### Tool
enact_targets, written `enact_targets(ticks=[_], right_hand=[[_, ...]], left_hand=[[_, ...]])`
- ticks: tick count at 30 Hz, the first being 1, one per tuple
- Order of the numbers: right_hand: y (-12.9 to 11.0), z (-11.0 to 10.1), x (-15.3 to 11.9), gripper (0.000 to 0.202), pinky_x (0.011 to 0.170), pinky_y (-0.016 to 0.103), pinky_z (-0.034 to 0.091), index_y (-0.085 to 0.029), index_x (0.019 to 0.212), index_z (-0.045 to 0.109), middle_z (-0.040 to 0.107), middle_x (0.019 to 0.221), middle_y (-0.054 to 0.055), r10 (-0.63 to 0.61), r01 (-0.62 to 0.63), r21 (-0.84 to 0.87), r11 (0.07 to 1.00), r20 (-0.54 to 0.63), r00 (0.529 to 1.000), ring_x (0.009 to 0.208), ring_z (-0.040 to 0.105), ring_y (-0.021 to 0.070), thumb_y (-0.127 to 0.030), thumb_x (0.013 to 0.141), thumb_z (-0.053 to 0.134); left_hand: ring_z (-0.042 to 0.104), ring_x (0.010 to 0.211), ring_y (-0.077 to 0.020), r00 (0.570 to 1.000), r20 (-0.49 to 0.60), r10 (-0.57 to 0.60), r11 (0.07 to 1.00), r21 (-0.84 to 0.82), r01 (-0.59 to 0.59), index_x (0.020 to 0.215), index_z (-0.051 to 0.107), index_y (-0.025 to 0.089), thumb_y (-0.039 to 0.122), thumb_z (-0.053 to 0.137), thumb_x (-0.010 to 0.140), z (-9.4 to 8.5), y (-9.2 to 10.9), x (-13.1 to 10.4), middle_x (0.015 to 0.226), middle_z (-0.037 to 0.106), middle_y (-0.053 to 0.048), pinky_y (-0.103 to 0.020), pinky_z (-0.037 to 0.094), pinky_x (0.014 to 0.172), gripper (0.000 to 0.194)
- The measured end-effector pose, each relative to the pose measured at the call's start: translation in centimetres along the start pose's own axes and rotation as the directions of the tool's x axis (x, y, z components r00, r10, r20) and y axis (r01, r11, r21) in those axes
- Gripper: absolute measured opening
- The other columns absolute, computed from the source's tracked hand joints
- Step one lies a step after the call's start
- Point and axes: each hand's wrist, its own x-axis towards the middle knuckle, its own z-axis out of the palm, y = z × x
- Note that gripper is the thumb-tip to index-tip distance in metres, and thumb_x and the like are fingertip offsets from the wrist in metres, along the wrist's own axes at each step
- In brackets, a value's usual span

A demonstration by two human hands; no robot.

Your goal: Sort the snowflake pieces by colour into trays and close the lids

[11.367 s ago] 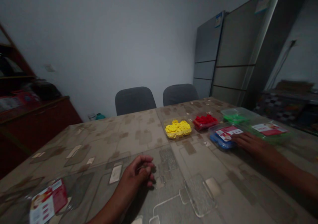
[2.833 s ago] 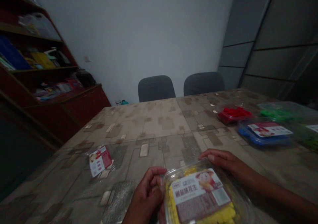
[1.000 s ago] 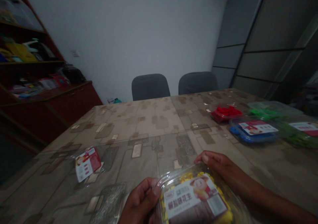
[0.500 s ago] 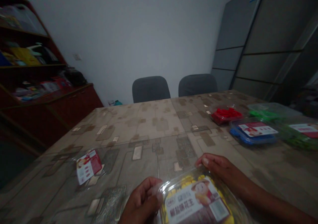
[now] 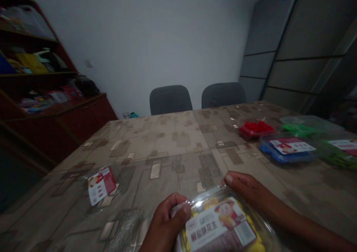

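A clear plastic box with yellow pieces inside and a printed label is tilted up at the bottom centre, its near part cut off by the frame. My left hand grips its left corner, thumb on top and fingers curled beneath. At the far right corner, my right hand pinches the edge between thumb and fingers. To the left, a clear lid with a red and white label lies on the patterned table.
At the right stand a tub of red pieces, a lidded blue one, an open green one and a labelled green one. Two grey chairs are behind the table. Shelves rise at the left.
My left thumb has moved up and onto the box's corner. The box is slightly shifted, and both hands still hold it. The view has turned slightly.
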Motion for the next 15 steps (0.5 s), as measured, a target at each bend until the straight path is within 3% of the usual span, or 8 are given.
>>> enact_targets(ticks=[3,8,15], right_hand=[[-0.1,0.1,0.1,0.052,0.049,0.022,0.031,-0.018,0.067,0.056,0.047,0.056,-0.005,0.011,-0.011,0.014,1.0,0.006,1.0,0.051,0.042,0.0102,-0.068,0.072,0.065],[-0.2,0.2,-0.6,0.048,0.054,0.023,0.038,-0.017,0.078,0.064,0.057,0.063,-0.003,0.017,-0.021,0.07,0.997,0.069,0.997,0.055,0.051,0.0124,-0.064,0.074,0.066],[0.7,0.3,-0.9,0.046,0.053,0.023,0.039,-0.017,0.078,0.064,0.057,0.063,-0.003,-0.004,-0.002,0.091,0.996,0.06,0.998,0.056,0.053,0.0126,-0.063,0.079,0.062]], left_hand=[[0.054,0.049,-0.0122,1.0,-0.005,0.008,1.0,0.013,-0.008,0.072,0.06,0.016,0.053,0.083,0.062,-0.1,-0.1,0.1,0.054,0.063,0.0,-0.02,0.038,0.048,0.045],[0.057,0.053,-0.0142,1.0,-0.002,-0.012,1.0,-0.023,0.011,0.077,0.063,0.016,0.052,0.085,0.058,-0.1,-0.1,0.0,0.059,0.066,-0.002,-0.022,0.041,0.05,0.046],[0.054,0.05,-0.012,1.0,-0.007,0.018,1.0,-0.011,-0.018,0.074,0.061,0.017,0.056,0.082,0.06,-0.2,-0.6,-0.2,0.055,0.062,0.001,-0.021,0.039,0.049,0.047]])
